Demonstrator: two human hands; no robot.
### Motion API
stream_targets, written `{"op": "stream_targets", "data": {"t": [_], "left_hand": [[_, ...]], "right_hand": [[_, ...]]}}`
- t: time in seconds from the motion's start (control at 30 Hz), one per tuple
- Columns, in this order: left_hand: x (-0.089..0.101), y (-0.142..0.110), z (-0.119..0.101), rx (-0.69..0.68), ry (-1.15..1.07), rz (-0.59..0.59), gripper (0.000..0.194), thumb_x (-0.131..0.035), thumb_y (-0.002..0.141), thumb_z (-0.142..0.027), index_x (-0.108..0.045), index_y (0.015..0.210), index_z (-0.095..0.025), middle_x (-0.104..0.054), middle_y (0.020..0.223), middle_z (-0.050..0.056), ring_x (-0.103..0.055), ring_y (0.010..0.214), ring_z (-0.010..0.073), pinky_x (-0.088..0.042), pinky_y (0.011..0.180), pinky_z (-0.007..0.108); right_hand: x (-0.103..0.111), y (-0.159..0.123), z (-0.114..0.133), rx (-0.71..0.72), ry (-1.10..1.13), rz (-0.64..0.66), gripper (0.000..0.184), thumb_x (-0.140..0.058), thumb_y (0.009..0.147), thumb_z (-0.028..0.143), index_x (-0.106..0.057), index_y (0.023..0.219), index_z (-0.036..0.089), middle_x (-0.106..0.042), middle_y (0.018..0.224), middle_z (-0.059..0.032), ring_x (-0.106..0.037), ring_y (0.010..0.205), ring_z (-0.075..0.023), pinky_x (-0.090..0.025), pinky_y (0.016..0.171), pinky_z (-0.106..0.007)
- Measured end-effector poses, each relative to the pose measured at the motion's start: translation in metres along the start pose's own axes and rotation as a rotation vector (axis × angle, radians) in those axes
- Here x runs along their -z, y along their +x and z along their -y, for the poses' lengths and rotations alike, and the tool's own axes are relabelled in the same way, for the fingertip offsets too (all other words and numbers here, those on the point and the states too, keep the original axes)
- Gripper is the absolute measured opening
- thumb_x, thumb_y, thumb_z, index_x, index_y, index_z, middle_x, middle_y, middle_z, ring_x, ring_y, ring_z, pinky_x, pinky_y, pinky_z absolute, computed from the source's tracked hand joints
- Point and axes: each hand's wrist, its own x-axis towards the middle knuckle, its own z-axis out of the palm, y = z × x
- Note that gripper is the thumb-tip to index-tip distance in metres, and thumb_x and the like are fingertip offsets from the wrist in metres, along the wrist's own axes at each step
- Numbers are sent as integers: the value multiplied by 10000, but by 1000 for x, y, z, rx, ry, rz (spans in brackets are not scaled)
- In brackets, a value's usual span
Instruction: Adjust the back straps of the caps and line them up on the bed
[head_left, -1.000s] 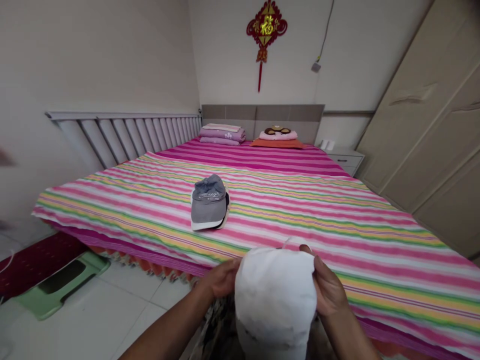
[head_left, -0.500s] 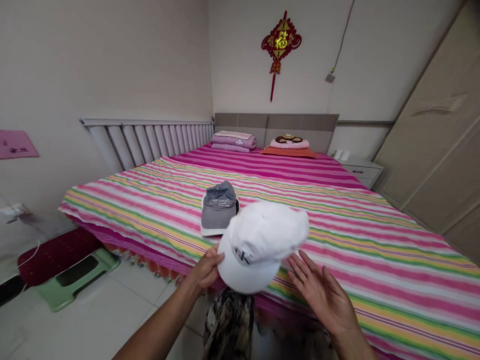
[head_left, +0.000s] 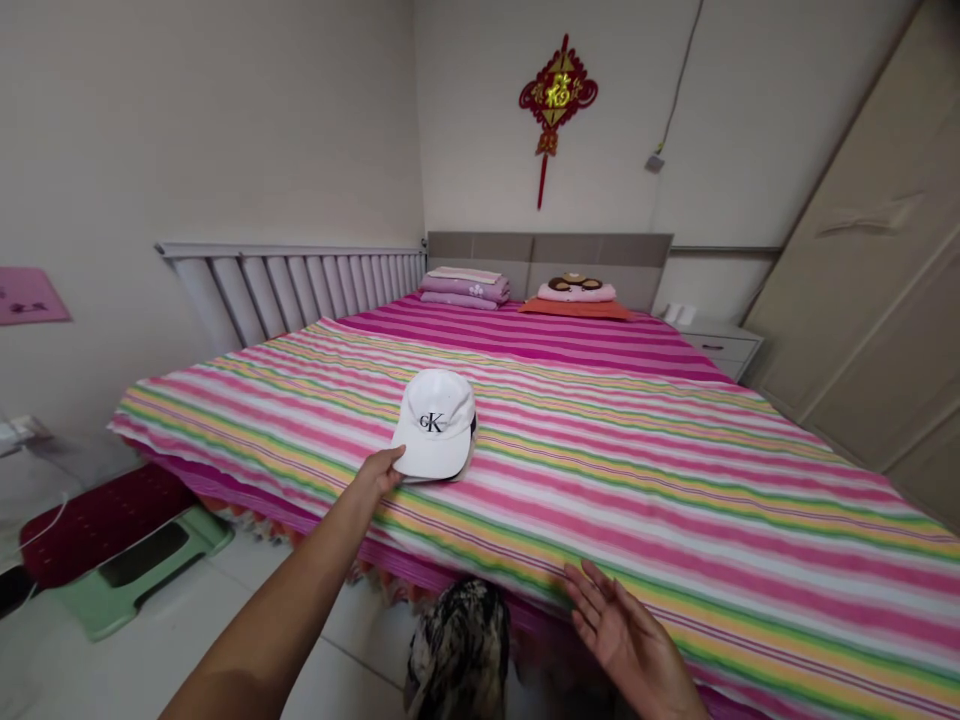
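A white baseball cap with black letters on its front rests on top of the stack of caps on the striped bedsheet. Its brim points toward me. My left hand pinches the left edge of that brim between thumb and fingers. Beneath the white cap, only a dark edge of the lower caps shows at the right; the grey cap is covered. My right hand hovers palm up by the bed's near edge, fingers spread, holding nothing.
Folded purple bedding and a pink pillow lie near the headboard. A green stool stands on the floor at left. White rails line the bed's left side; a nightstand is at the far right.
The white cap went from both hands near my lap onto the stack, covering the grey cap. My right hand let go and drew back; my left hand reached forward with the cap.
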Motion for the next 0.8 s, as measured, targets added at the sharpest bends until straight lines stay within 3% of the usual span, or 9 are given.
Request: {"op": "stream_targets", "data": {"t": [0.17, 0.33, 0.47, 0.6, 0.8], "left_hand": [[22, -2, 17, -46, 77, -118, 168, -676, 643, -183, -578, 765, -122, -486, 413, -59, -414, 302, 57, -329, 337, 146], [18, -7, 35, 47, 74, -93, 280, -706, 607, -298, -590, 809, -141, -568, 549, -4, -524, 419, 120, -449, 455, 246], [0, -2, 48, 36, -79, -27, 301, -631, 698, -228, -568, 985, -164, -647, 718, 51, -618, 617, 184, -509, 613, 344], [-15, 4, 56, -61, -259, -12, 388, -524, 766, -125, -493, 1143, -214, -675, 835, 35, -635, 721, 153, -519, 699, 290], [-17, 2, 69, -75, -356, -6, 455, -548, 723, -30, -508, 1147, -190, -685, 840, 18, -638, 683, 135, -531, 667, 231]], "right_hand": [[1, 2, -5, -28, 13, -15, 300, -700, 647, 307, -663, 932, 220, -649, 1067, -54, -594, 924, -164, -450, 755, -269], [0, 5, -19, -73, 21, -16, 286, -705, 647, 285, -665, 920, 210, -661, 1038, -52, -613, 833, -149, -454, 712, -260], [-5, 6, -31, -118, 53, -10, 285, -711, 643, 277, -666, 914, 202, -676, 1001, -58, -622, 801, -148, -456, 696, -261], [-8, 3, -42, -163, 77, -15, 287, -727, 625, 279, -673, 895, 197, -689, 969, -55, -627, 776, -140, -456, 680, -250], [-1, -2, -53, -184, 71, -29, 272, -721, 631, 311, -678, 880, 213, -695, 948, -47, -628, 764, -135, -452, 657, -236]]}}
